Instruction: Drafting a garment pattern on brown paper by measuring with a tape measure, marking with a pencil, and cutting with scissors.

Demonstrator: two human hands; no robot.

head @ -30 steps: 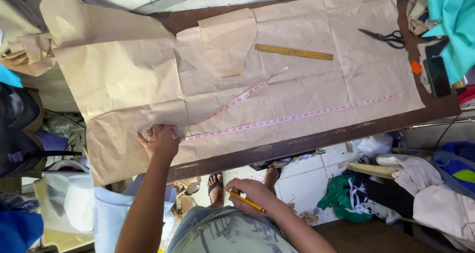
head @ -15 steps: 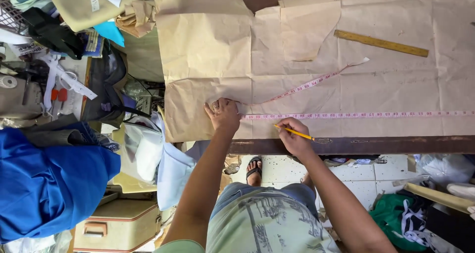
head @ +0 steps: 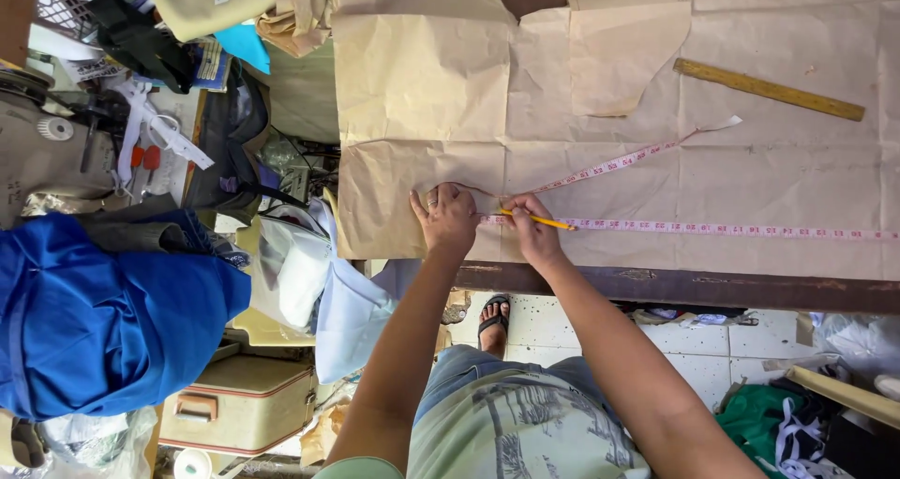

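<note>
Brown pattern paper (head: 600,95) covers a dark wooden table (head: 712,287). A pink measuring tape (head: 712,227) lies along the paper near the table's front edge, and its other end runs up and to the right. My left hand (head: 446,218) presses flat on the paper at the tape's left end. My right hand (head: 531,228) sits right beside it, gripping a yellow pencil (head: 539,220) whose tip points right along the tape. A smaller cut paper piece (head: 623,52) lies farther back.
A wooden ruler (head: 769,89) lies at the back right of the paper. To the left are a sewing machine (head: 56,151), blue cloth (head: 103,310), a cream case (head: 239,404) and piled fabric. My sandalled foot (head: 493,318) stands on the tiled floor below the table.
My view has swung left along the table. My right hand has come up from my lap with the pencil to the tape, and now rests close beside my left hand.
</note>
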